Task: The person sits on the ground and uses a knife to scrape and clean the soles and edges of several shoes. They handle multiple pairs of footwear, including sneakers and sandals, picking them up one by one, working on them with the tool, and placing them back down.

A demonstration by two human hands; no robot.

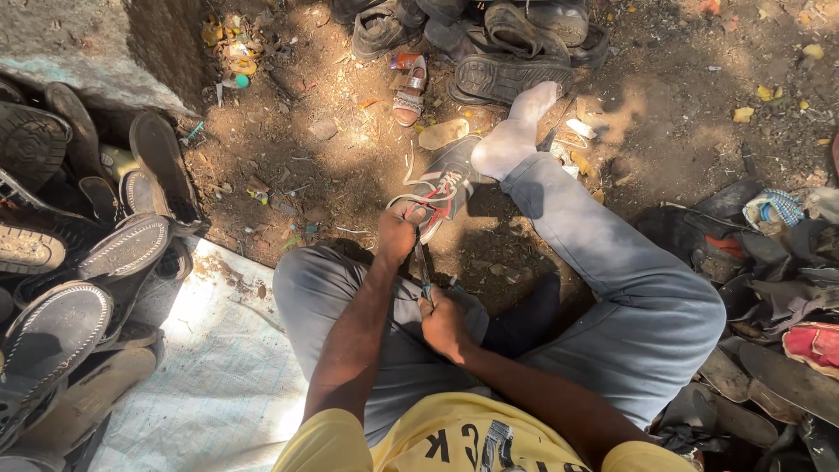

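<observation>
L hand [400,234] clenched on heel end of sneaker [444,185], dark w/ red-white trim, lying on dirt ground [350,131] just ahead of grip, beside socked foot [516,131]. R hand [443,322] closed round thin tool [423,269], prob. awl or blade, tip pointing up toward L grip; exact tool unclear. Sneaker looks light, upper soft, sole stiffer; best hold at heel/sole edge, not laces. Loose laces trail left of grip. Piles of worn soles [61,288] far left, sandals [507,52] beyond shoe.
</observation>
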